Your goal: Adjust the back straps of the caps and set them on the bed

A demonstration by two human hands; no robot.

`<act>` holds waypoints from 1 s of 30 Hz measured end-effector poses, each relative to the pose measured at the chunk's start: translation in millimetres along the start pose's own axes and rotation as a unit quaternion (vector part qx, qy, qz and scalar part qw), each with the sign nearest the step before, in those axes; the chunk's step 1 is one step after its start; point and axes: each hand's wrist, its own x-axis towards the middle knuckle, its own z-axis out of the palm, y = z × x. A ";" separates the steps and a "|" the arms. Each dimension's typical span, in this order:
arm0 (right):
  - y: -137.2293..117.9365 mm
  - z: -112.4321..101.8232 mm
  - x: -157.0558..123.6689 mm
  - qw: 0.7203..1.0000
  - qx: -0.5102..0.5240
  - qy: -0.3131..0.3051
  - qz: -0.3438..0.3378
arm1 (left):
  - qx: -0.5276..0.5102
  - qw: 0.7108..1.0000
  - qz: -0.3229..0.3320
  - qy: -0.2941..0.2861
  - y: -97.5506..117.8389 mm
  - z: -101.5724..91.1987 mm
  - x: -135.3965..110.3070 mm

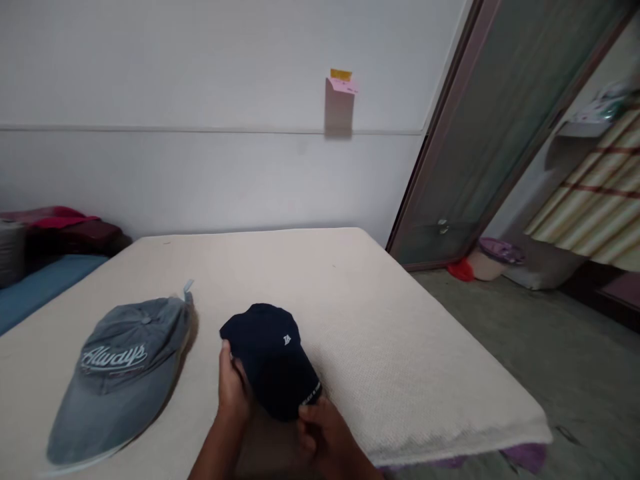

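A navy blue baseball cap [265,340] with a small white emblem is held between my two hands, over the near part of the bed. My left hand [233,387] grips the crown's left edge, thumb on the outside and the other fingers hidden beneath. At the brim's lower right corner, where small white lettering runs, my right hand [320,423] pinches the edge between thumb and curled fingers. To the left, a grey-blue cap [135,360] marked "Always" lies on the bed, its brim pointing toward me and its strap sticking up at the back.
The bed [400,360] has a cream textured cover and ends at the right above a grey floor. Dark red and pink bundles [65,227] lie at the far left. A bin [490,259] with a purple liner stands beside the sliding door [480,133].
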 end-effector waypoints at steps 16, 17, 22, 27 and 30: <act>-93.7 -22.1 -23.8 0.923 -0.271 -0.258 0.089 | 0.002 1.000 -0.002 -0.020 31.2 4.7 -25.2; -102.3 -20.9 -20.4 0.947 -0.213 -0.240 0.034 | 0.011 0.999 -0.008 -0.035 31.4 2.6 -26.2; -118.3 -5.9 -0.9 0.957 -0.140 -0.082 -0.239 | 0.009 0.995 -0.049 -0.083 42.3 1.8 -35.9; -99.4 4.7 -0.5 0.940 -0.221 -0.165 -0.202 | -0.057 0.991 -0.097 -0.071 55.0 9.6 -47.8; -88.8 4.1 -2.0 0.959 -0.199 -0.194 -0.063 | -0.094 0.980 -0.151 -0.087 61.2 6.8 -51.2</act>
